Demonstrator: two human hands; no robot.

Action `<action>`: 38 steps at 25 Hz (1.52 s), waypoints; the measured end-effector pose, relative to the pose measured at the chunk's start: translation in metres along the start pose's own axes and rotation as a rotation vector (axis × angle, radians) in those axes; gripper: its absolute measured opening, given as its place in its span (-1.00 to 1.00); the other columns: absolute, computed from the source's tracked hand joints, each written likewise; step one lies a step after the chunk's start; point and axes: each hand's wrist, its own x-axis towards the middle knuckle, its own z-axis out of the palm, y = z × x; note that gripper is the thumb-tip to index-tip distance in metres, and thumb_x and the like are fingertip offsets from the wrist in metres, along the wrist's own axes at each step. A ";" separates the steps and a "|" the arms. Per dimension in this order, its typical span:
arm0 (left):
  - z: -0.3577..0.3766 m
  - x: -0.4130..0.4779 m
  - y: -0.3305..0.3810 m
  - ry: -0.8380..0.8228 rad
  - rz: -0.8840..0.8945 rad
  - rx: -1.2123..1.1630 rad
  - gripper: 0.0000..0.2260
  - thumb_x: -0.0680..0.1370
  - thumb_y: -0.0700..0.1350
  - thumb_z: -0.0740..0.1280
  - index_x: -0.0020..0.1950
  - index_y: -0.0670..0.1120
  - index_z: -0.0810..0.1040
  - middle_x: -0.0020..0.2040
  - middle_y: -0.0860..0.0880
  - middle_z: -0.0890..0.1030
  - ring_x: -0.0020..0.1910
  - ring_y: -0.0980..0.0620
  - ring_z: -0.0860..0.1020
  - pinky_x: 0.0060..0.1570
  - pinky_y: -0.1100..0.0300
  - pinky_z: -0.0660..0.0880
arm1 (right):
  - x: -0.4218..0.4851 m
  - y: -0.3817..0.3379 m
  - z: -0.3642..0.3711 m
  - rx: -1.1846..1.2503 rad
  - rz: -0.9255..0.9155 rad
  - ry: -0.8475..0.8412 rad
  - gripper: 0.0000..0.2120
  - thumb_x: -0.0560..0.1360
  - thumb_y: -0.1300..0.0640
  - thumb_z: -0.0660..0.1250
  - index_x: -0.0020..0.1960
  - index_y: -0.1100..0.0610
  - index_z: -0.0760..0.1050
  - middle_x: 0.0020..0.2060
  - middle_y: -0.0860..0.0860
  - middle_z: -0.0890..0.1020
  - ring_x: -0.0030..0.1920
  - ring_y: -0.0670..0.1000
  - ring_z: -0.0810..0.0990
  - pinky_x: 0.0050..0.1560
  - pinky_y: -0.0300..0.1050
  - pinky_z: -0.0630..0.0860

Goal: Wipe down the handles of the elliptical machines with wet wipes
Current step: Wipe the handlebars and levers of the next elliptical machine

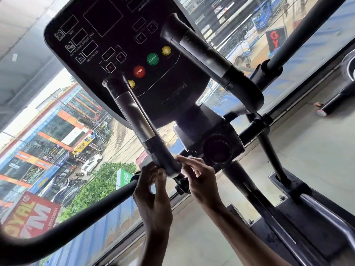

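Observation:
The elliptical's left fixed handle (134,114), black with a metal sensor strip, runs from the console down to a black lower grip. My left hand (151,191) is at that lower end, its fingers curled against the grip's left side. My right hand (199,181) reaches in from the right, and its straight fingers touch the same lower end. The right fixed handle (209,58) sits higher, with no hand on it. I see no wet wipe; the handle and my fingers may be hiding it.
The console (119,54) with stop and start buttons hangs above the handles. A long black moving arm (80,212) crosses the lower left, another (307,29) the upper right. Beyond the window (57,150) lies a street. The machine's base (299,204) is at the lower right.

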 end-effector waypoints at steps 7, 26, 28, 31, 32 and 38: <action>-0.001 0.000 -0.001 -0.006 -0.020 -0.008 -0.84 0.51 0.08 0.24 -0.14 0.04 0.54 -0.30 0.21 0.56 -0.24 0.23 0.49 -0.19 0.16 0.39 | 0.005 -0.008 0.005 0.168 0.121 0.014 -0.78 0.60 0.34 0.38 0.22 0.22 0.65 0.09 0.11 0.74 0.04 -0.16 0.73 -0.02 -0.34 0.61; -0.004 -0.001 -0.003 -0.050 0.004 -0.020 -0.84 0.53 0.07 0.22 -0.08 0.05 0.55 -0.26 0.19 0.59 -0.23 0.26 0.52 -0.20 0.38 0.39 | -0.034 -0.050 0.002 0.007 -0.112 0.109 -0.85 0.61 0.19 0.43 0.14 0.11 0.71 0.00 -0.08 0.76 0.07 -0.01 0.74 0.11 0.14 0.67; -0.004 -0.001 -0.003 -0.054 0.001 -0.030 -0.81 0.53 0.07 0.23 -0.05 0.03 0.57 -0.25 0.20 0.60 -0.22 0.27 0.53 -0.19 0.41 0.40 | -0.028 -0.056 0.005 0.012 -0.047 0.121 -0.86 0.60 0.25 0.43 0.10 0.09 0.71 -0.05 -0.11 0.77 0.03 -0.07 0.74 0.14 0.10 0.67; -0.004 0.000 -0.002 -0.067 -0.013 -0.055 -0.77 0.54 0.06 0.23 -0.01 -0.04 0.60 -0.18 0.08 0.67 -0.16 0.16 0.59 -0.12 0.31 0.48 | -0.028 -0.080 0.014 0.101 -0.175 0.128 -0.79 0.60 0.34 0.40 0.12 0.11 0.70 0.02 -0.07 0.76 0.11 -0.01 0.73 0.18 -0.01 0.64; -0.004 0.000 -0.001 -0.075 -0.013 -0.052 -0.77 0.54 0.06 0.23 -0.01 -0.03 0.60 -0.16 0.05 0.68 -0.14 0.12 0.62 -0.09 0.26 0.51 | -0.031 -0.080 0.014 0.091 -0.235 0.130 -0.80 0.60 0.33 0.40 0.14 0.13 0.70 0.07 -0.07 0.75 0.15 0.01 0.72 0.18 0.01 0.63; -0.007 -0.001 0.003 -0.070 -0.012 -0.036 -0.79 0.54 0.09 0.24 0.00 0.03 0.60 -0.18 0.16 0.68 -0.17 0.23 0.63 -0.16 0.39 0.46 | -0.023 -0.076 0.013 -0.006 -0.106 0.139 -0.85 0.62 0.24 0.40 0.12 0.08 0.70 -0.01 -0.09 0.76 0.07 -0.07 0.73 0.17 0.06 0.66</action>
